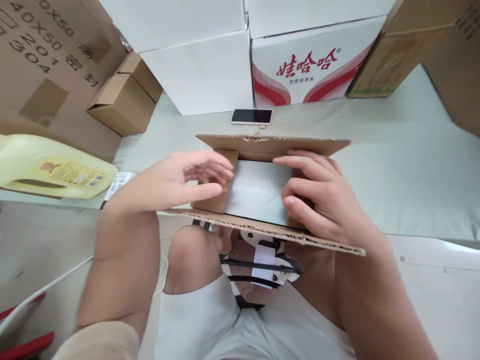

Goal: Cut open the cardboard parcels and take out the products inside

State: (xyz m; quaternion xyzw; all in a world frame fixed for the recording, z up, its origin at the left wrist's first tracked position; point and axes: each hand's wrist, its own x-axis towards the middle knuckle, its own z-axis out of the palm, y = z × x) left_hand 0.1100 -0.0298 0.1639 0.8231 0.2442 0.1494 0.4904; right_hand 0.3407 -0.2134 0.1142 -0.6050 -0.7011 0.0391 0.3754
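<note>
In front of me an open cardboard box (210,202) stands at the near edge of the bench, its long flaps raised at front and back. Inside it lies a flat, pale grey-blue item (257,187) whose kind I cannot make out. My left hand (195,177) hovers over the left short flap, fingers stretched and thumb apart, slightly blurred. On the right, my right hand (317,192) rests over the right short flap with its fingers spread and bent, the fingertips near the pale item. That flap is largely hidden under the hand.
Behind the box lies a phone (251,116). White cartons (198,72) and a red-printed carton (311,65) are stacked at the back. A yellow jug (56,165) lies at left, near small brown boxes (127,95). Another brown carton (390,65) stands at right.
</note>
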